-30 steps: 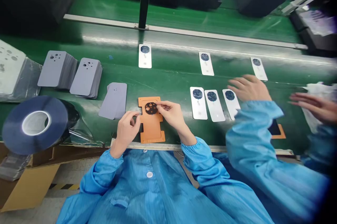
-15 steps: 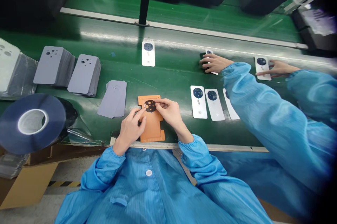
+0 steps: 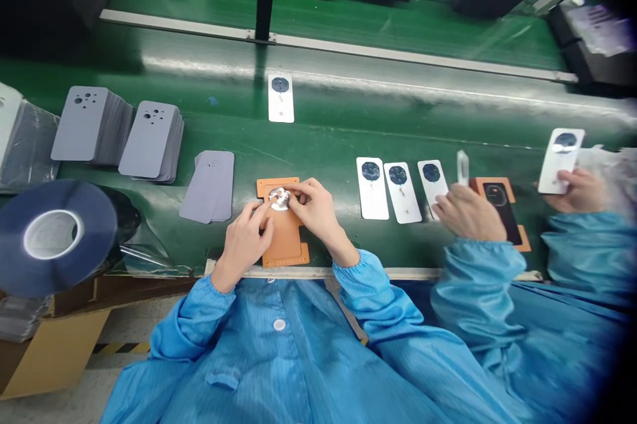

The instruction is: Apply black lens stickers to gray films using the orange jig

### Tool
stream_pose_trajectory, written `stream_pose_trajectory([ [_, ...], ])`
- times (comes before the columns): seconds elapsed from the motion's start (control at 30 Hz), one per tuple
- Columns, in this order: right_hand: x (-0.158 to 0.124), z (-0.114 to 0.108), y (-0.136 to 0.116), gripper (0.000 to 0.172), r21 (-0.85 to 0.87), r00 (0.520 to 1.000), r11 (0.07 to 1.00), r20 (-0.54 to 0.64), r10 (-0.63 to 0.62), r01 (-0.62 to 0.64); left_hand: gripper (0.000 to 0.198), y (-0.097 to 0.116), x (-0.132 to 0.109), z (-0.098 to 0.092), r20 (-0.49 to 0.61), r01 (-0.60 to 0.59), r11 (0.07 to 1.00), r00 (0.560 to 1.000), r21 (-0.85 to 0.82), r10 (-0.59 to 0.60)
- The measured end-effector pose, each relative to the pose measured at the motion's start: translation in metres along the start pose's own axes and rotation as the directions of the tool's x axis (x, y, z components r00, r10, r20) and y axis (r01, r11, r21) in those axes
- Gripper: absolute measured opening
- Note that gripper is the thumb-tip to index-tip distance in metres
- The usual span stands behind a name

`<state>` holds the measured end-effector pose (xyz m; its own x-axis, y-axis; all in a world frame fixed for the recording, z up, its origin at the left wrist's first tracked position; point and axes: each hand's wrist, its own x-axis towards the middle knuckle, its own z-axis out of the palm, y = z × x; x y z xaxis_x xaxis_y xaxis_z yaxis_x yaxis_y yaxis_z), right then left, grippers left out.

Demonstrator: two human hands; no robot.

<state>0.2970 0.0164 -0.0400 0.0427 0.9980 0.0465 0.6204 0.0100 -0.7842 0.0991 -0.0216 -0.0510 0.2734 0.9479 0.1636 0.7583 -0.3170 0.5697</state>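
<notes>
An orange jig (image 3: 283,238) lies on the green belt (image 3: 328,125) at the near edge. A small round perforated disc (image 3: 279,198) sits in the jig's upper part and now looks pale and shiny. My left hand (image 3: 246,238) has its index finger pressed on the disc's left side, the other fingers curled. My right hand (image 3: 316,212) pinches the disc's right edge with thumb and forefinger. Both of my sleeves are blue.
Grey plate stacks (image 3: 152,142) and a loose grey pile (image 3: 209,186) lie left; a big tape roll (image 3: 52,235) stands at the near left. White cards with dark discs (image 3: 398,190) lie right. A co-worker's hands (image 3: 468,212) work at another orange jig (image 3: 500,205) and hold a card (image 3: 562,158).
My left index finger has moved onto the disc, which went from dark to pale. The co-worker's hands came back from the far belt; one now holds a white card.
</notes>
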Motion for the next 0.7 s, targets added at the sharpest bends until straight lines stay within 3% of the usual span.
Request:
stream_pose_trajectory([
  [0.37,-0.001,-0.003,0.001,0.034,-0.185,0.991,0.979,0.122,-0.058,0.081,0.036,-0.002,0.003,-0.003,0.007,-0.042,0.998,0.999,0.043,0.042],
  [0.57,-0.001,-0.007,-0.002,0.037,-0.269,0.987,0.960,0.157,-0.040,0.082,0.029,-0.004,0.016,-0.010,0.063,-0.217,0.973,0.975,0.078,0.213],
  [0.7,0.001,-0.011,0.005,0.037,-0.172,0.982,0.983,0.183,-0.038,0.070,0.028,-0.010,0.021,-0.015,0.123,-0.310,0.940,0.948,0.145,0.293],
])
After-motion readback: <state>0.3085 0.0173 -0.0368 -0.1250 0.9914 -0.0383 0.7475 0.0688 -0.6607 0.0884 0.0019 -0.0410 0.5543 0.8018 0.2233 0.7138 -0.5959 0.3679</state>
